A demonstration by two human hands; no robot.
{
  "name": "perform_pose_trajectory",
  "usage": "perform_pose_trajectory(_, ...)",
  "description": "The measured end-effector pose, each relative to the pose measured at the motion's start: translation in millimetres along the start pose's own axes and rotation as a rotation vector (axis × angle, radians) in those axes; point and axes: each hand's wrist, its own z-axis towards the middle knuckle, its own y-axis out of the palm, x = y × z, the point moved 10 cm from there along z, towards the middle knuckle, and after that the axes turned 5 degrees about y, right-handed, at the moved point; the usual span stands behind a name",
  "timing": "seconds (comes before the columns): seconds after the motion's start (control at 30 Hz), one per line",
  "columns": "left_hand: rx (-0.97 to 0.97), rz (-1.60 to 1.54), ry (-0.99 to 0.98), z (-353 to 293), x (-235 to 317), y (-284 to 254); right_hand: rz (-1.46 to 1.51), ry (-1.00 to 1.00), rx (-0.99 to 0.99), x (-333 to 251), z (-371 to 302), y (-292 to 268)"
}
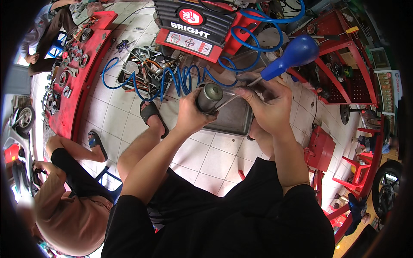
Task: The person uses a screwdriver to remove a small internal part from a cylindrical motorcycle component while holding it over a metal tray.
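Note:
My left hand (192, 112) is closed around a grey metal cylinder (209, 95) with a rounded knob on its upper end. A screwdriver (297, 58) with a large bulbous blue handle slants down from the upper right. My right hand (271, 101) grips it by the shaft, thumb and fingers near the middle, leaving the handle beyond the hand. The shaft's lower end reaches the side of the cylinder by my left fingers; the exact contact is hidden. Beneath both hands, a shallow grey metal tray (234, 127) lies on the floor.
A tray of jumbled tools (146, 71) and a coiled blue hose (183, 81) lie ahead. Beyond stands a black-and-red machine (195, 26). At left is a red bench (86, 81) with metal parts; a seated person (71, 206) is nearby. A red rack (344, 64) stands right.

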Motion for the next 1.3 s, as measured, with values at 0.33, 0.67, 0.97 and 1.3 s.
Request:
perform_pose_trajectory(0.33, 0.003, 0.005, -0.002, -0.3, -1.2, 1.6, 0.255, 0.179, 0.057, 19.5, -4.1, -1.7)
perform_pose_trajectory(0.67, 0.015, 0.009, 0.007, 0.7, -2.1, -0.1, 0.312, 0.266, 0.087, 22.5, -5.5, -6.6)
perform_pose_trajectory(0.97, 0.011, 0.017, -0.013, -1.1, -4.8, -1.9, 0.221, 0.252, 0.084, 10.9, -3.9, -12.0)
perform_pose_trajectory(1.3, 0.029, -0.051, -0.031, 1.8, -3.8, -2.3, 0.169, 0.159, 0.089, 13.5, -5.0, -7.3)
